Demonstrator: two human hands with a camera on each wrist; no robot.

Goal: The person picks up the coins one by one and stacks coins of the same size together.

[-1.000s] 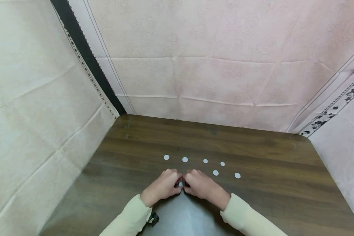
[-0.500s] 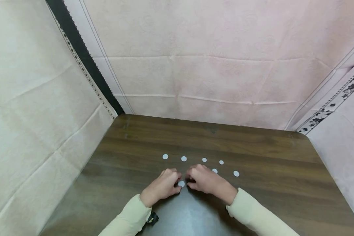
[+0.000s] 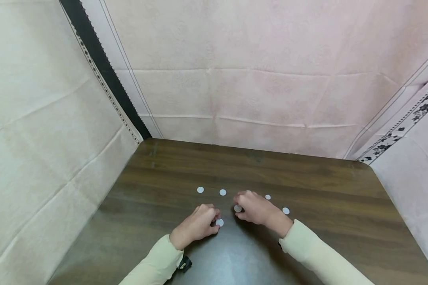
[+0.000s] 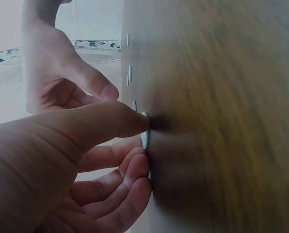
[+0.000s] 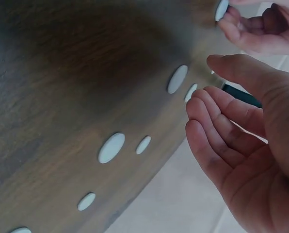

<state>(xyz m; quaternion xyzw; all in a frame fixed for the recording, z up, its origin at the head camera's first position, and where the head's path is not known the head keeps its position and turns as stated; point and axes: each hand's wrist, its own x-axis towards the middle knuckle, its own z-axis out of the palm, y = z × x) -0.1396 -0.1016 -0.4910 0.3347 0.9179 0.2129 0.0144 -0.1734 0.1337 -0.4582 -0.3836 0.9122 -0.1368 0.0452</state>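
On the brown tabletop, my left hand pinches a small flat white disc at its edges between thumb and curled fingers. That disc lies low against the wood. To its right my right hand hovers with thumb and fingers apart. Between their tips in the head view a second white disc shows; the right wrist view has this disc lying on the table, apart from the relaxed fingers. My right hand hides part of the table behind it.
More white discs lie about: a left one, one beside it, a small one and a right one. Pale cloth hangs behind the table's far edge and along both sides.
My right hand has moved away from my left hand, to the right and farther back, uncovering the pinched disc and the second disc. My left hand has stayed still.
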